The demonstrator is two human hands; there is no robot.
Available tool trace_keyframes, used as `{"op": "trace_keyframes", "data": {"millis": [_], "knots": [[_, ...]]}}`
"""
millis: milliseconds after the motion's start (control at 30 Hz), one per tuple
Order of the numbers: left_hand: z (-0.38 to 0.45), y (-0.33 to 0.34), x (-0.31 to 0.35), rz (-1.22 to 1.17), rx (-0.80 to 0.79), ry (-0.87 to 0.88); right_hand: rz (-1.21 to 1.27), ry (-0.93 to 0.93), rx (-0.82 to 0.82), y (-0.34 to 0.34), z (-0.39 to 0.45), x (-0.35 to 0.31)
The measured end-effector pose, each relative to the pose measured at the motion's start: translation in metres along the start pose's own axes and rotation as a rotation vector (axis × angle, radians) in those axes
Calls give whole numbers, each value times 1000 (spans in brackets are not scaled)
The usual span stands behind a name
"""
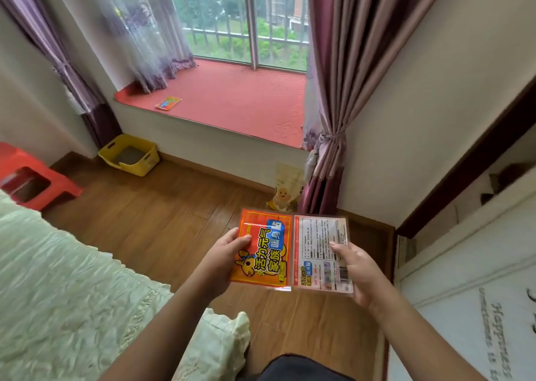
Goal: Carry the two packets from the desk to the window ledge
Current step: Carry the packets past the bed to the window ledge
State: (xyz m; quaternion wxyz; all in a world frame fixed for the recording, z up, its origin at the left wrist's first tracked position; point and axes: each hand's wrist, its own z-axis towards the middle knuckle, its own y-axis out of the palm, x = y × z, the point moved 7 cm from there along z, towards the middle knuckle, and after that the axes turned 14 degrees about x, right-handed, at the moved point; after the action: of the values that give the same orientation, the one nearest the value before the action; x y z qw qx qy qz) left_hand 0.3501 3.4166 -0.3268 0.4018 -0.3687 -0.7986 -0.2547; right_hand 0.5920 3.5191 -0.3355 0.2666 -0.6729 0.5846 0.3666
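Note:
My left hand (224, 257) grips an orange packet (266, 250) with a cartoon animal and blue label, printed face up. Beside it my right hand (358, 270) holds a second packet (320, 250) with its pale back side of small print and a barcode showing. The two packets sit edge to edge in front of me, above the wooden floor. Ahead lies the window ledge (232, 99), covered in a red mat. A small orange packet (168, 103) lies on its left part.
A bed with a pale green cover (72, 279) fills the left. A yellow basket (129, 154) and a red stool (32, 175) stand on the floor near the ledge. A yellow bag (287, 189) leans by the purple curtain (327, 148). White furniture (470, 264) lines the right.

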Motion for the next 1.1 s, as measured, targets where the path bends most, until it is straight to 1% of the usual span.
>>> {"op": "trace_keyframes", "data": {"millis": [233,433,567,867,1100], "knots": [[74,-40,39,-52,81,-1,-48,30,-94,84,64,-44],[147,-72,91,-75,55,0,-81,29,-94,164,121,-78],[188,-86,125,-96,68,14,-88,43,-103,208,155,-103],[261,-125,176,-156,218,15,-132,58,-196,289,237,-153],[329,-136,211,-210,317,18,-191,77,-280,345,317,-187]]}}
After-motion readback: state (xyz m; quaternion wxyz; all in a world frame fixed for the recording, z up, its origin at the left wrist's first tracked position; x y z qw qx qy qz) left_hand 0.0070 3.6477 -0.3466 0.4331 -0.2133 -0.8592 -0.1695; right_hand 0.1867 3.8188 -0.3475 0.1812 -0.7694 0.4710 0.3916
